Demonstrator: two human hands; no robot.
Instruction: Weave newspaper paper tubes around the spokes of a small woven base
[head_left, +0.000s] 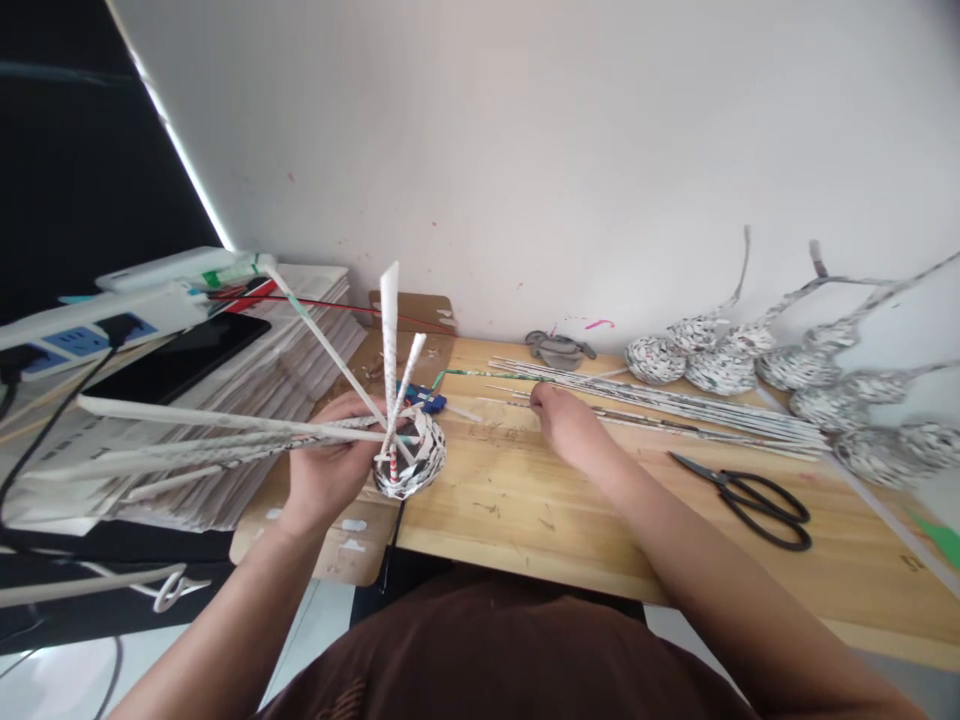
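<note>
My left hand [330, 465] is wrapped round a small woven paper basket [429, 455], tilted with its opening toward me. Several rolled-paper stakes stick out of it, some upward like the white tube [389, 320], others to the left over the hand. A thin green-patterned paper tube [487, 375] runs from the basket's far side to the fingertips of my right hand [566, 420]. The right fingers are pinched together at that tube, just above the table; the exact grip is partly hidden. Beside them lies a row of rolled-paper tubes [697, 408].
Black-handled scissors [750, 495] lie at the right. Woven paper gourds [720, 370] stand along the wall behind. A stack of paper [300, 370] carries a phone [180, 355] and a power strip [82, 335] at left. A grey object [556, 350] and cardboard [337, 550] are on the table [510, 510].
</note>
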